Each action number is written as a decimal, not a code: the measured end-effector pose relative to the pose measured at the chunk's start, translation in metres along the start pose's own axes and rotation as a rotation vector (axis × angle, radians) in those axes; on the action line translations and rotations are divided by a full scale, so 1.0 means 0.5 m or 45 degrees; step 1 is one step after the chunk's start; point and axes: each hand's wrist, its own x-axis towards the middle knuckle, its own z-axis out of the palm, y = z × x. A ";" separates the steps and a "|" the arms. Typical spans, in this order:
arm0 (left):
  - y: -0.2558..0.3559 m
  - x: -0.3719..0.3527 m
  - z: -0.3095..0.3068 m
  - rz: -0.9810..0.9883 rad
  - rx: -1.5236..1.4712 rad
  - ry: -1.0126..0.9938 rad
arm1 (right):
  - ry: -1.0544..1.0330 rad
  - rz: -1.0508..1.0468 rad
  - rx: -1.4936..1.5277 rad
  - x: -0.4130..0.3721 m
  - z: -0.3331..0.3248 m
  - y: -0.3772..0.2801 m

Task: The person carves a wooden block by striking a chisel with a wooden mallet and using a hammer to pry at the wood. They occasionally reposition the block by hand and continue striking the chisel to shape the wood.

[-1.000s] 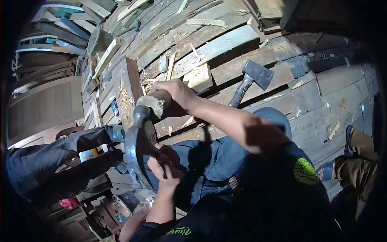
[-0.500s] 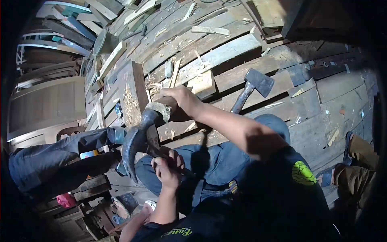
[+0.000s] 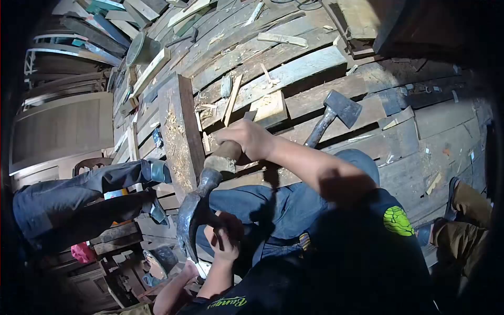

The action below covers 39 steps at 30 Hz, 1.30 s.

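The adze has a short thick wooden handle and a curved metal head hanging down. My right hand is wrapped around the handle's upper end. Close beside the blade, my left hand has its fingers curled and partly in shadow; what they hold, if anything, I cannot tell. My bent knee in blue jeans is behind the tool. A timber beam strewn with wood shavings lies just beyond the adze, with a small pale wood block to its right.
A hatchet leans on the plank floor right of my right arm. A long squared timber lies farther off. Another person's legs extend in from the left, and brown trousers show at the right. A bucket stands among scrap boards.
The adze has shifted slightly right and down, and its head has turned. My left hand has moved lower, away from the blade's upper edge. My right hand keeps its grip.
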 end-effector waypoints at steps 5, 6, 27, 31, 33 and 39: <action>0.003 -0.004 0.005 0.008 0.022 0.001 | -0.014 0.017 0.037 -0.004 0.004 -0.007; 0.006 -0.004 0.010 0.008 0.022 0.003 | -0.004 -0.015 0.016 -0.005 0.006 -0.003; 0.003 -0.026 -0.032 -0.097 -0.184 0.096 | 0.625 0.840 0.611 0.060 -0.091 -0.001; 0.009 -0.019 -0.010 -0.129 -0.253 0.090 | 0.963 0.599 0.739 0.058 -0.148 0.036; 0.008 -0.010 -0.002 -0.121 -0.236 0.106 | 1.027 0.538 0.711 0.063 -0.148 0.038; 0.021 0.030 0.016 0.016 -0.264 0.127 | 0.969 0.603 0.653 0.063 -0.124 0.043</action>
